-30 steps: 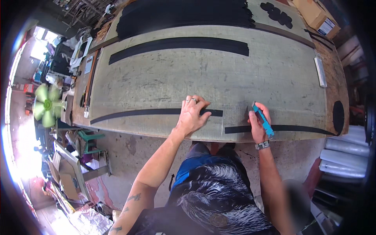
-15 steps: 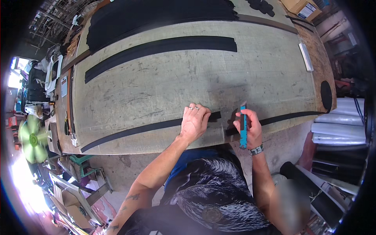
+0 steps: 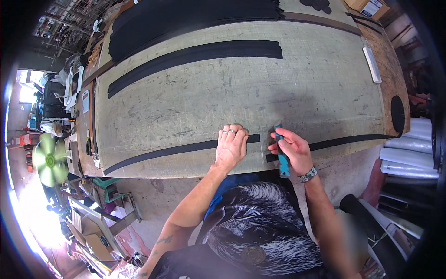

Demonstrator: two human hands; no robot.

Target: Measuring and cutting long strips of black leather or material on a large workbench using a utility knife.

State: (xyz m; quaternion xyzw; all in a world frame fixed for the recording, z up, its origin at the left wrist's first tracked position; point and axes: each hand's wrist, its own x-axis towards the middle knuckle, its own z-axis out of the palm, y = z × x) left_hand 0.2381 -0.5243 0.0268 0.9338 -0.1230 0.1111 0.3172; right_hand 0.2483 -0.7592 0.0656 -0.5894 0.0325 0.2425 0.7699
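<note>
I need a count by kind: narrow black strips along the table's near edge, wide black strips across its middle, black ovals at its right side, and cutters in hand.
Narrow black strips: 2
Wide black strip (maybe layered, counted once): 1
Black oval: 1
Teal cutter: 1
Total: 5

Knife handle (image 3: 282, 163): bright turquoise blue, dark patches on it. Left narrow strip (image 3: 176, 149): plain black. Right narrow strip (image 3: 344, 141): also plain black. Wider strip (image 3: 195, 56): black, one colour. Big sheet pile (image 3: 195, 21): deep black, too. Tabletop (image 3: 186, 102): greyish green, marked by many dark scratches and some pale lines. Table border (image 3: 391, 76): brown, unevenly stained. Oval piece (image 3: 397, 114): black. Bar (image 3: 371, 65): white. Carton (image 3: 357, 4): light brown, with white label (image 3: 371, 8). Fan (image 3: 49, 159): light green. Shirt (image 3: 255, 228): black, with white and grey hair-like streaks. Wristband (image 3: 308, 175): mottled grey and black. Rolls (image 3: 404, 153): silvery white.
</note>
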